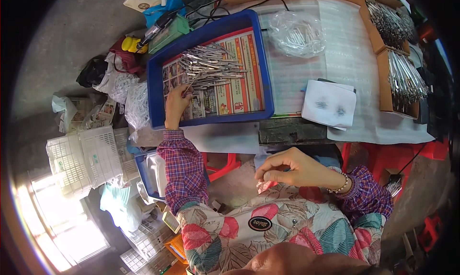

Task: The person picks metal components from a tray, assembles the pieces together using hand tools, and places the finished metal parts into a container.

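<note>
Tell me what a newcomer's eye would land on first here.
Probably the big blue tray left of centre, with a heap of slim, shiny metal pieces on its printed lining and the left hand at the heap's near edge. Next, the cardboard box at far right, bristling with similar pieces, and the bright yellow object beyond the tray's left side.

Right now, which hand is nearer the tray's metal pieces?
Left. The left hand is at the edge of the metal pieces; the right hand is outside the blue tray, on its near side.
</note>
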Demonstrator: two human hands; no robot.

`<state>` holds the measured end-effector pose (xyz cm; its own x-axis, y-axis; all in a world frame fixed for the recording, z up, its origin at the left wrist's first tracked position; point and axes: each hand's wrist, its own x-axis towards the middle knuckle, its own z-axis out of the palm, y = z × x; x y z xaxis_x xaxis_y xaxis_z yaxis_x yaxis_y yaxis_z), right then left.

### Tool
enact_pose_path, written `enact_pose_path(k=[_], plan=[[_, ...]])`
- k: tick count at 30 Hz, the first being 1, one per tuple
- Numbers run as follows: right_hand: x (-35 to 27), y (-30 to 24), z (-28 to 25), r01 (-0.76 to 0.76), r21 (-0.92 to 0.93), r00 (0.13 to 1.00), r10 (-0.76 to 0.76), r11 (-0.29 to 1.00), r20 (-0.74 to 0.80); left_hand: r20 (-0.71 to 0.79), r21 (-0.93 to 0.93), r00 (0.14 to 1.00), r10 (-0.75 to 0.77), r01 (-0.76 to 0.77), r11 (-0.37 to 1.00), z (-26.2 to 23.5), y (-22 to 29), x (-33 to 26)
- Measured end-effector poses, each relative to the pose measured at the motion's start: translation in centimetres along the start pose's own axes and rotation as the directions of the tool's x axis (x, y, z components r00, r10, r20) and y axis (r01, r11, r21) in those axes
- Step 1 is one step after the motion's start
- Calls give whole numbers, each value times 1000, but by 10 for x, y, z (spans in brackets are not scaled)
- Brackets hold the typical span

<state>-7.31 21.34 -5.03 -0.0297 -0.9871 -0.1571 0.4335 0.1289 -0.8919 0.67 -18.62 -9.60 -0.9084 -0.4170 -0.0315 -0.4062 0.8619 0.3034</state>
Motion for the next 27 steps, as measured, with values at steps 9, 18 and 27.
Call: enact_pose_path(k=[9,18,27], plan=[[3,35,-6,135,-470,979,-189,872,-69,79,56,996,28,-33,998,1,13,-4],[-5,38,-25,99,-351,981,-150,931,-122,-29,-96,999,31,-34,995,-15,34,-14],[-8,30,-39,145,623,951,66,768,-303,31,-132,623,782,-773,621,-10,233,-46]])
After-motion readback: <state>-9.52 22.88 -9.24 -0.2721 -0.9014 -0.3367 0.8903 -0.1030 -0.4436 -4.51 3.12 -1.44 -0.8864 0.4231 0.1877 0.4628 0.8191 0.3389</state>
